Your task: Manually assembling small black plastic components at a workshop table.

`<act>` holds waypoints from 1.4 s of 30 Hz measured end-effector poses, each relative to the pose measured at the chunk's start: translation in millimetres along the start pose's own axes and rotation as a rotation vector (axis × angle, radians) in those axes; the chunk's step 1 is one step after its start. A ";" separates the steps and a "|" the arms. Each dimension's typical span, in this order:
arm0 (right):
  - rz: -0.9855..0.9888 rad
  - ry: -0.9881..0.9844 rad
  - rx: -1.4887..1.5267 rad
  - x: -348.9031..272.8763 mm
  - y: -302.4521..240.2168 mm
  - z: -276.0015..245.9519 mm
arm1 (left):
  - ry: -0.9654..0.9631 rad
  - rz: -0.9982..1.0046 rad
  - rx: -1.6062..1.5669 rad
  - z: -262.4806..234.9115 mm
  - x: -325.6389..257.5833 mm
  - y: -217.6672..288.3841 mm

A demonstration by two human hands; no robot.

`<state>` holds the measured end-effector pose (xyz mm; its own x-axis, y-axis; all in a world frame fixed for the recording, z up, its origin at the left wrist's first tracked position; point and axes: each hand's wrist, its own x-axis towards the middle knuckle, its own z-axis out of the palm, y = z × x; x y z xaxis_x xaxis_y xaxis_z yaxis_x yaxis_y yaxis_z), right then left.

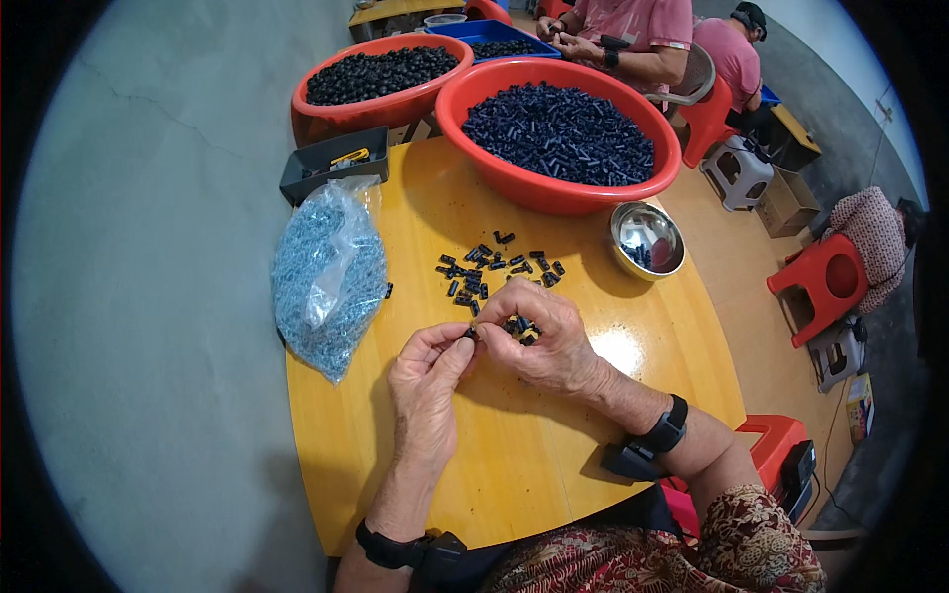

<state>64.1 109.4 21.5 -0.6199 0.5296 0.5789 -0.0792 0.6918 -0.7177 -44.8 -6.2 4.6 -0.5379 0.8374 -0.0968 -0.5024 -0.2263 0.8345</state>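
Holding a small dark piece (471,334), mostly covered, in narrowed fingers of the left hand (425,390) above the counter (494,484); bunching the right hand's (544,336) fingers just beside, cannot tell whether gripping. Partly hiding black pieces (529,339) below. Cutting off a pink-shirted person (643,20) above.

A small, mostly hidden black piece (470,334) sits in the left hand (425,383).

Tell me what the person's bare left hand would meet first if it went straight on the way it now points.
Probably the bare right hand, just ahead of the left hand; beyond lie loose, short black cylindrical pieces on the glossy yellow table. Exact depth is unclear.
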 end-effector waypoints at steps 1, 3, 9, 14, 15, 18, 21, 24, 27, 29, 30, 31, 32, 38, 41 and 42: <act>-0.012 -0.011 -0.008 -0.1 0.1 -0.2 | 0.002 0.000 0.001 -0.1 0.1 0.1; -0.026 -0.018 -0.007 -0.4 0.3 -0.2 | 0.001 0.021 0.022 0.0 0.6 0.0; -0.066 -0.030 -0.017 -0.8 0.5 0.5 | -0.010 0.038 0.067 -0.6 0.2 0.0; -0.222 -0.068 -0.177 0.1 4.4 -2.1 | 0.003 0.087 0.207 -0.3 -0.7 2.9; -0.236 -0.068 -0.176 -0.1 3.8 -2.3 | 0.016 0.094 0.254 0.3 -0.7 3.6; -0.224 -0.074 -0.156 -0.9 2.8 -2.9 | 0.022 0.130 0.263 1.5 -1.2 3.4; -0.186 -0.074 -0.101 -2.8 3.3 0.4 | 0.023 0.157 0.284 0.7 -1.2 2.4; -0.163 -0.066 -0.057 -3.3 2.8 2.6 | 0.032 0.150 0.269 -0.2 -0.2 0.2; -0.173 -0.072 -0.053 -0.8 2.7 2.4 | 0.037 0.157 0.263 0.0 1.2 -0.2; -0.192 -0.078 -0.058 0.7 2.4 0.4 | 0.047 0.150 0.272 0.6 2.2 -0.9; -0.154 -0.125 -0.073 0.4 1.8 -2.8 | 0.054 0.143 0.280 1.4 2.7 -1.7; -0.116 -0.171 -0.090 0.7 1.3 -5.8 | 0.049 0.145 0.278 1.6 3.4 -2.8; -0.117 -0.168 -0.098 0.9 1.0 -7.1 | 0.059 0.122 0.297 1.4 3.9 -4.1; 0.037 -0.232 -0.001 1.4 2.2 -11.1 | 0.061 0.099 0.395 2.6 0.6 -2.1; 0.148 -0.215 0.051 3.4 1.1 -11.7 | 0.083 0.082 0.408 2.0 1.0 -1.7; 0.253 -0.253 0.109 3.8 0.3 -14.2 | 0.069 0.072 0.381 4.4 -0.3 -1.0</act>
<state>72.8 118.7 29.0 -0.8030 0.5293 0.2740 0.0269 0.4915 -0.8705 -41.1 -3.9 6.1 -0.6133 0.7879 -0.0559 -0.1815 -0.0716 0.9808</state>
